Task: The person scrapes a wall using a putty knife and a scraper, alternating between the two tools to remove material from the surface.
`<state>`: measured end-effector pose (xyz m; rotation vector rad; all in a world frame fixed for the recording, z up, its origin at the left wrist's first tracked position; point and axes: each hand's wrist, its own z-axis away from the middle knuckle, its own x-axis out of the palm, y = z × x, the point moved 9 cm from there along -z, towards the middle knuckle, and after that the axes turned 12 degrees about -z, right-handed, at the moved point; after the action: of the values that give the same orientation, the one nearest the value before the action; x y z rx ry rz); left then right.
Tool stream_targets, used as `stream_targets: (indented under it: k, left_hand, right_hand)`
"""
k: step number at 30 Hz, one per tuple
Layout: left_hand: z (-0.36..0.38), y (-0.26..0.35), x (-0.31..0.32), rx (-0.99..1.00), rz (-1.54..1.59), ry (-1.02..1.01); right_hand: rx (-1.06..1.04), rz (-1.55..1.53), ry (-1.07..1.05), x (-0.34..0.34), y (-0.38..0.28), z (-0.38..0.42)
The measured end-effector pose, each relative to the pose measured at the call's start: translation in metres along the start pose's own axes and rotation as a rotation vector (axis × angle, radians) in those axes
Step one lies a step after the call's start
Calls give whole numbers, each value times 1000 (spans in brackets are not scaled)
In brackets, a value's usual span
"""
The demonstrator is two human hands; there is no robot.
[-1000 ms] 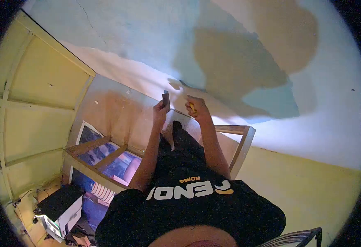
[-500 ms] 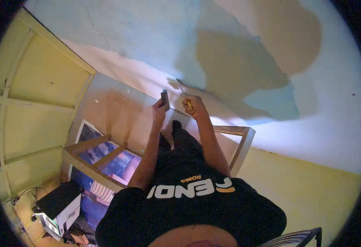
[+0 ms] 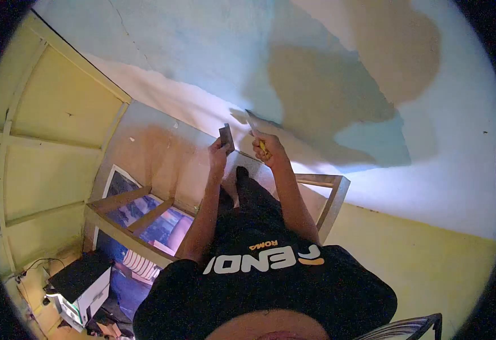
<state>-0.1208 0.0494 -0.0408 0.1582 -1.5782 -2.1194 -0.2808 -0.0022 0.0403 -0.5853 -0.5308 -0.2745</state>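
Note:
My left hand [image 3: 218,152] is closed round a small dark flat plate [image 3: 226,136], which stands up from the fingers. To its right, my right hand [image 3: 267,148] grips a scraper by its yellow handle [image 3: 264,148]. The scraper's thin blade [image 3: 250,120] points up at the wall, near the border between the blue paint [image 3: 214,56] and a pale strip [image 3: 183,97]. Whether the blade tip touches the wall I cannot tell. The two hands are apart, above my legs.
Wooden frame bars [image 3: 126,233] stand at lower left, with another wooden frame [image 3: 330,201] on the right. A black-topped box [image 3: 82,275] and cables lie at lower left. A yellow panelled wall [image 3: 55,96] rises on the left. A dark curved rack [image 3: 418,328] shows at lower right.
My right hand and the scraper have shifted slightly right and down. The plate in my left hand has turned a little, showing more of its face.

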Motion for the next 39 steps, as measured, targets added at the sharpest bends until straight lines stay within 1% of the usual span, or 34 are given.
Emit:
stream_targets:
  k: [2, 5, 7, 8, 11, 14, 17, 20, 23, 26, 29, 32, 35, 39]
  left_hand:
    - [5, 6, 4, -14, 32, 52]
    - [-1, -1, 1, 20, -31, 44]
    - [1, -1, 2, 35, -10, 16]
    - [0, 2, 0, 46, 2, 9]
    - [-2, -6, -5, 1, -66, 18]
    - [-12, -22, -6, 49, -31, -18]
    - [4, 0, -1, -51, 33, 40]
    - [5, -2, -1, -22, 18, 22]
    - [-8, -18, -2, 9, 64, -52]
    - [5, 3, -1, -42, 10, 10]
    - [-7, -23, -8, -63, 1, 26]
    - [-6, -18, -8, -46, -46, 15]
    - [-3, -15, -8, -58, 8, 34]
    - [3, -8, -5, -50, 6, -6]
  right_hand:
    - [-17, 22, 26, -5, 0, -12]
    - [-52, 50, 31, 0, 3, -5]
    - [-26, -8, 21, -7, 2, 4]
    - [-10, -33, 10, -4, 1, 5]
    - [-19, 43, -97, 6, -2, -15]
    - [-26, 55, 56, 11, 7, -11]
    - [-50, 21, 21, -1, 3, -3]
    - [-20, 33, -43, 5, 5, -20]
    - [-71, 79, 67, 10, 14, -19]
    - [-46, -64, 3, 6, 6, 4]
    - [-63, 38, 11, 5, 0, -11]
    - [-38, -11, 89, 6, 11, -11]
    - [-47, -112, -16, 0, 9, -4]
    - [-59, -34, 10, 10, 13, -21]
